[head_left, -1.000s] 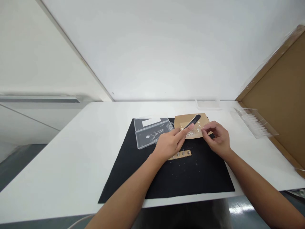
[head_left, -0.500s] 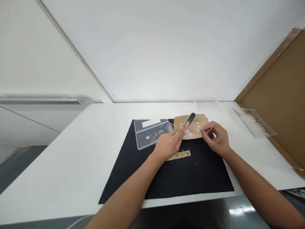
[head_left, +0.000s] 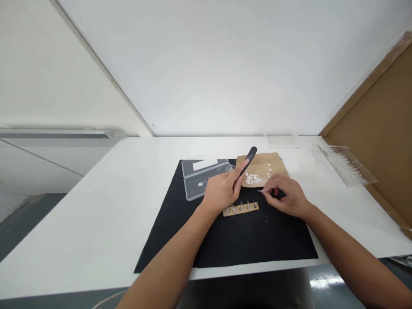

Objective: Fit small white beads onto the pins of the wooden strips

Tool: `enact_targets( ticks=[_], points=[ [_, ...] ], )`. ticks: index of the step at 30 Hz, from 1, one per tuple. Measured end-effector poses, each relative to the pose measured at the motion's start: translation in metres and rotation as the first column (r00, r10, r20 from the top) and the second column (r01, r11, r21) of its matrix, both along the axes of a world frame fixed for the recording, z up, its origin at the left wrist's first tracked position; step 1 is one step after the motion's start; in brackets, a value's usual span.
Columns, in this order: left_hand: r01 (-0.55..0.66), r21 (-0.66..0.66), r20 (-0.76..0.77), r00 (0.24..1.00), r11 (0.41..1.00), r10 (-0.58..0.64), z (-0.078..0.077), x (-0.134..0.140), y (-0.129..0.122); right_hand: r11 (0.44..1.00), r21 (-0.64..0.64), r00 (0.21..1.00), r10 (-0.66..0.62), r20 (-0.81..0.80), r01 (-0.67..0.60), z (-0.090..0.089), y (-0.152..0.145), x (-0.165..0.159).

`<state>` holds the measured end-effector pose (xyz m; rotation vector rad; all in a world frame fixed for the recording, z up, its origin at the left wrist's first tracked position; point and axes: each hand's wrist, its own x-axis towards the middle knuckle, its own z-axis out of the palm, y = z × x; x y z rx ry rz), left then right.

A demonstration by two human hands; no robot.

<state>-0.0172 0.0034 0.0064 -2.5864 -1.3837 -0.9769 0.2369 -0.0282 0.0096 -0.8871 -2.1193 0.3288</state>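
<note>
My left hand is closed around a black nail file, whose rounded end points up and away. Between the thumb and fingertips of my right hand is a small clear sliver that looks like a false nail tip. Just below my left hand lies a tan strip with several clear nail tips standing along it. Small white pieces are scattered on a sheet of brown paper beyond my hands. To the left, an opened clear plastic case holds a few clear bits.
A black mat lies under these things on the white table. At the right is a clear pack of pale nail tips, beside a cardboard panel. A clear tray sits by the back wall.
My right hand has moved slightly left and nearer me, off the paper's edge, and the clear sliver now shows. The file in my left hand has turned and shifted a little left.
</note>
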Motion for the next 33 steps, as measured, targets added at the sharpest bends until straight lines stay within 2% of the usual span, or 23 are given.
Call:
enact_targets(
  ticks=[6,11,15,17,20,23,28,31,33],
  points=[
    [-0.068,-0.04,-0.083,0.994,0.997,0.065,-0.0003,0.0003,0.0,0.998,-0.042,0.994,0.046,0.099,-0.042,-0.0003,-0.0047,-0.0008],
    [-0.208,-0.112,-0.223,0.958,0.972,0.179,-0.0008,-0.0048,0.0056,0.998,-0.032,0.992,0.053,0.119,-0.05,0.0015,-0.0047,0.0011],
    [-0.275,-0.101,-0.239,0.94,0.956,0.245,-0.001,-0.0068,0.0076,0.999,-0.019,0.992,0.053,0.115,-0.051,0.0014,-0.0041,0.0021],
    [-0.255,-0.095,-0.229,0.946,0.962,0.228,-0.0017,-0.006,0.007,0.999,-0.011,0.993,0.049,0.109,-0.048,0.001,-0.004,0.0018],
    [-0.168,-0.112,-0.253,0.958,0.98,0.135,-0.0029,-0.0037,0.005,1.0,0.006,0.997,-0.016,0.073,0.015,0.0008,-0.0041,0.0006],
    [-0.088,-0.135,-0.336,0.941,0.987,0.038,-0.0037,-0.0014,0.0034,0.985,-0.008,0.985,-0.17,-0.019,0.17,0.0006,-0.0042,-0.0009],
    [-0.013,-0.087,-0.407,0.913,0.996,-0.024,-0.0042,-0.0006,0.0031,0.899,-0.131,0.886,-0.434,-0.163,0.417,-0.002,-0.0014,-0.0003],
    [0.028,-0.055,-0.385,0.922,0.998,-0.047,-0.0046,-0.0017,0.0035,0.874,-0.144,0.862,-0.484,-0.15,0.465,-0.0044,0.0019,0.0016],
    [0.039,-0.047,-0.373,0.926,0.998,-0.054,-0.0044,-0.0024,0.0034,0.877,-0.139,0.87,-0.476,-0.129,0.459,-0.0056,0.0039,0.0026]
  ],
)
